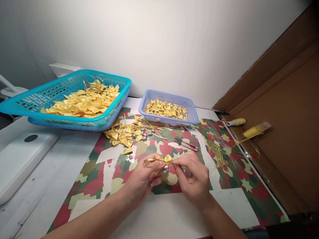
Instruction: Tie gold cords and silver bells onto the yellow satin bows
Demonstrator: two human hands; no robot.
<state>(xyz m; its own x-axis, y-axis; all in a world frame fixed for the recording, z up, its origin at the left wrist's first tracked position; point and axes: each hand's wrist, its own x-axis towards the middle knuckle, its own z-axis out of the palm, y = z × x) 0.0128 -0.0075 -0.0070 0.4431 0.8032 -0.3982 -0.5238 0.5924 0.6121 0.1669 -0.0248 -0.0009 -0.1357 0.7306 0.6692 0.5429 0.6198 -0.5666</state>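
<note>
A yellow satin bow (168, 159) is held between my two hands above the patterned sheet. My left hand (147, 172) pinches the bow's left side together with a folded gold cord (149, 161). My right hand (193, 174) closes thumb and forefinger at the bow's right edge; whether a thin thread lies in that pinch is too small to tell. Just under the bow hangs a silver jingle bell (165, 169). Beyond my hands lie loose yellow bows (119, 134), gold cords (149, 124) and several silver bells (144, 135).
Pink-handled thread snips (186, 144) lie behind my right hand. A turquoise basket (117, 109) of bows stands back left, a lilac basket (193, 113) of belled bows at the back. Gold trimmings (218, 154) and yellow thread spools (256, 130) are at right, a white device (25, 159) at left.
</note>
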